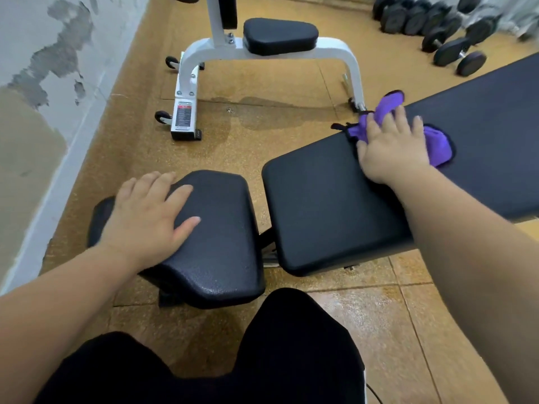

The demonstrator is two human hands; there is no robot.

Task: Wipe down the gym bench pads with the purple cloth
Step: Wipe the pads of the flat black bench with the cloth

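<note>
Purple cloth (437, 150) pressed under flat right hand (393, 147) | left hand (148, 214) flat (seat pad (221, 237))

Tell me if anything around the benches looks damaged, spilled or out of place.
Two things. A darker, wet-looking floor patch spreads between the white-framed bench and the near bench pads. The wall on the left has paint flaking off in patches. The pads themselves show no tears.

Right hand (393, 147) pressing purple cloth (434, 147) onto long bench pad (481, 147), left hand (148, 220) flat on seat pad (215, 246), apparently dumbbells (446, 33) beyond
</note>
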